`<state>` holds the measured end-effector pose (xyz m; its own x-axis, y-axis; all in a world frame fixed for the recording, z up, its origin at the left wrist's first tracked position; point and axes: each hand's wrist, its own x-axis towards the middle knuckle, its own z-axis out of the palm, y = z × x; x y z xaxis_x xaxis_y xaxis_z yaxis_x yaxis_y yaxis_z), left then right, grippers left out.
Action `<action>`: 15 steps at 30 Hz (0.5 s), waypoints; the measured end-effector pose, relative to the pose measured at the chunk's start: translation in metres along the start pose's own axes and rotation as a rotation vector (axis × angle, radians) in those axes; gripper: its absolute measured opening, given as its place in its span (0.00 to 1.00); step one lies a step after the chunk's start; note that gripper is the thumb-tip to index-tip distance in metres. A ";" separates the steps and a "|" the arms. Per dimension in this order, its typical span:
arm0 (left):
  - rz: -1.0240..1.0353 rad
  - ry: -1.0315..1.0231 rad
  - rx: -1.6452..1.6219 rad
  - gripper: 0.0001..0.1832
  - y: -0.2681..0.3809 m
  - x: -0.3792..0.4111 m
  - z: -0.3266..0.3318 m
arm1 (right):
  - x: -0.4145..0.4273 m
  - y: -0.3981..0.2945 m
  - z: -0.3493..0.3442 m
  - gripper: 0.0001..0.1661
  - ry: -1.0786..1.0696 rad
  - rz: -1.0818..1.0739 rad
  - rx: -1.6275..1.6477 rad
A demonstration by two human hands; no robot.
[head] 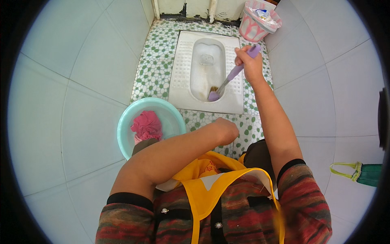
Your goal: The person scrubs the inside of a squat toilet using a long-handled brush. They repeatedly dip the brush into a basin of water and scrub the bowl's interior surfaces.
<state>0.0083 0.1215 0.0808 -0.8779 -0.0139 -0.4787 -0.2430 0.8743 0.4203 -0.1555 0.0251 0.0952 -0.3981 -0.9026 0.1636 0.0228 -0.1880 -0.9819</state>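
Observation:
My right hand (250, 63) grips the purple handle of a toilet brush (235, 72) near its top end. The brush head, purple with brown bristles, rests inside the near end of the bowl of a white squat toilet (179, 82). Faint brownish stains mark the bowl around it. My left hand (227, 131) is bent inward above the tiled floor, just on my side of the toilet; its fingers are curled and mostly hidden, so whether it holds anything does not show.
A light green plastic basin (122, 128) with a wet pink cloth (147, 125) stands at the left. A pink and white waste bin (251, 29) with a liner is at the back right. Tiled walls (94, 100) close in both sides. A green bag (369, 174) hangs at the right.

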 end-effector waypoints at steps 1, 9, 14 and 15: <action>0.001 -0.006 -0.003 0.08 0.000 0.000 0.000 | -0.002 -0.001 0.007 0.13 -0.057 0.021 0.054; -0.008 0.001 0.004 0.08 0.000 0.001 0.001 | 0.006 -0.018 0.000 0.11 0.054 -0.185 0.243; -0.018 -0.015 -0.005 0.08 -0.002 0.002 -0.001 | -0.009 -0.005 0.019 0.11 -0.109 0.020 -0.028; -0.013 -0.018 -0.007 0.08 -0.002 0.003 -0.001 | -0.011 -0.003 0.026 0.11 -0.152 0.039 0.107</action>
<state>0.0060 0.1193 0.0797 -0.8672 -0.0168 -0.4978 -0.2575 0.8706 0.4193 -0.1279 0.0254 0.0987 -0.2522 -0.9566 0.1460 0.1365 -0.1846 -0.9733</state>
